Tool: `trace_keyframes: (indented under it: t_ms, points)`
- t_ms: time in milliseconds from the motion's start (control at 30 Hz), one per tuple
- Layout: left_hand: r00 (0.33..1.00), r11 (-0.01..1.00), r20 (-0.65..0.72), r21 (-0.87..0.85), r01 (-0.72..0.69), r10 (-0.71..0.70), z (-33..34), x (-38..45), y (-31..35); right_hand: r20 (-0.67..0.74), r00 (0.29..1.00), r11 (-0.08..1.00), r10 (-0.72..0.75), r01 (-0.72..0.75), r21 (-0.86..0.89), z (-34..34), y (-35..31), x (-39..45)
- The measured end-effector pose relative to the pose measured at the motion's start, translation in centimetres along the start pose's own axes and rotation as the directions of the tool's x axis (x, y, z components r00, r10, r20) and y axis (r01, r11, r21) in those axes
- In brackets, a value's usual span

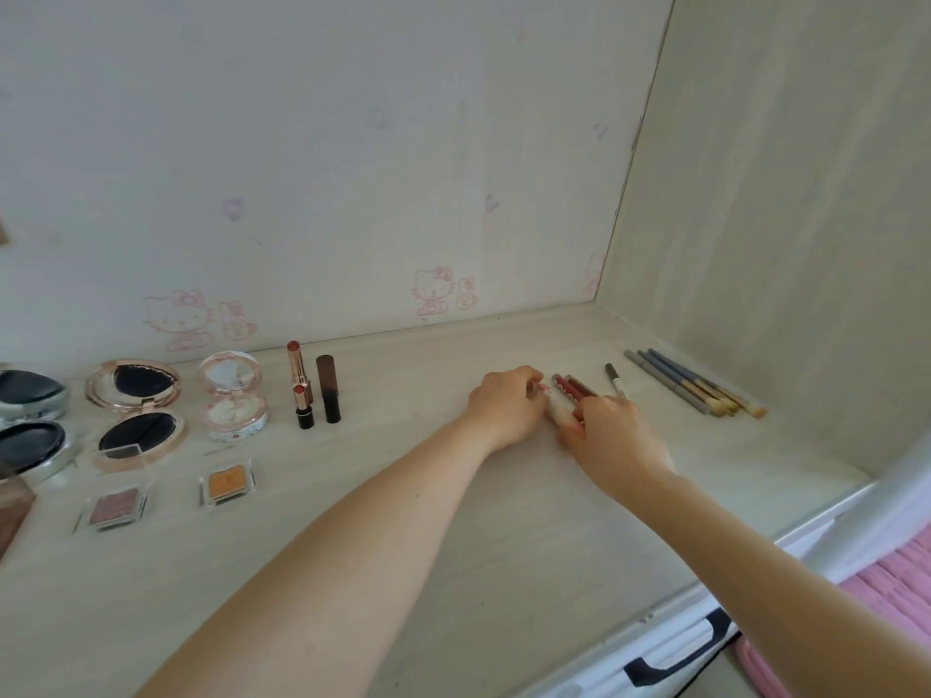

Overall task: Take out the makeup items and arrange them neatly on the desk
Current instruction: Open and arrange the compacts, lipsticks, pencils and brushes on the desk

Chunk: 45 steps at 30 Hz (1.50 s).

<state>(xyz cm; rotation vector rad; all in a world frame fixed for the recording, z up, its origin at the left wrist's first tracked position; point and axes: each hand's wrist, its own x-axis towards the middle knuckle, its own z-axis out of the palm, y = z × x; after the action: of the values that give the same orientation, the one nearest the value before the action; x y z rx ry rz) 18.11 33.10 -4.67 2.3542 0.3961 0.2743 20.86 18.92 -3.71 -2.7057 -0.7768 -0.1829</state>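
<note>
Head view, items listed left to right on the desk (pixel 403 546). Far left: two open silver compacts (pixel 30 425); a rose-gold compact (pixel 136 415); a pale floral compact (pixel 234 398); two small eyeshadow pans (pixel 113 506) in front. Next: uncapped lipsticks (pixel 301 382), upright. Centre: left hand (pixel 506 408), fingers curled, pinching a small pink-tipped piece, identity unclear. Just right, touching: lip gloss tubes (pixel 572 390), lying side by side, long axes running away from the person and slightly leftward; right hand (pixel 612 435) grips their near ends, fingers curled. Both hands equally near. Beyond: one dark liner pencil (pixel 615 381); a fan of brushes (pixel 690 382). Likely step: aligning the tubes.
</note>
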Motion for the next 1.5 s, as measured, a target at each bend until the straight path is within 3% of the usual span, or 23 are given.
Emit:
trace_keyframes:
  t_ms: [167,233,300,367,533,733,967,1167,1433,1500]
  points:
    - [0.992,0.895,-0.076,-0.442,0.057,-0.100,-1.5,-1.4,0.8,-0.078,0.997,0.994,0.008,0.001,0.112,-0.3,-0.9,-0.6]
    - [0.975,0.737,-0.092,-0.669,0.091,-0.203,-2.2,-2.1,1.1,-0.107,0.994,0.969,0.012,0.015,0.247,-0.7,-1.6,-0.9]
    - [0.956,0.455,-0.015,-0.881,0.126,-0.295,-2.9,-3.1,1.4,-0.133,0.991,0.928,0.031,0.020,0.371,-1.0,-2.3,-1.3]
    - [0.957,0.253,0.066,-0.957,0.141,-0.283,-3.8,-4.4,1.5,-0.168,0.986,0.909,0.018,0.054,0.414,-1.4,-3.3,-1.9]
    - [0.966,0.120,0.101,-0.984,0.133,-0.238,-6.2,-8.0,0.1,-0.226,0.974,0.827,-0.001,0.128,0.548,-1.7,-6.2,-4.2]
    - [0.976,0.263,0.106,-0.952,0.155,-0.189,-8.5,-12.7,-2.7,-0.133,0.991,0.693,-0.021,0.111,0.712,-0.9,-9.9,-6.7]
    - [0.970,0.402,-0.075,-0.915,0.026,-0.232,-12.1,-18.1,-6.7,-0.011,0.985,0.526,-0.170,0.100,0.845,0.9,-15.7,-10.1]
    - [0.946,0.533,-0.204,-0.845,-0.041,-0.251,-15.3,-22.2,-10.0,0.085,0.962,0.463,-0.258,0.046,0.885,2.2,-20.8,-12.5]
    - [0.880,0.675,-0.346,-0.737,-0.041,-0.325,-18.7,-27.2,-14.2,0.143,0.939,0.490,-0.312,0.030,0.871,3.8,-25.0,-13.9]
    - [0.869,0.766,-0.387,-0.643,-0.016,-0.307,-19.2,-28.2,-15.2,0.136,0.944,0.455,-0.302,0.018,0.890,3.8,-25.7,-13.8]
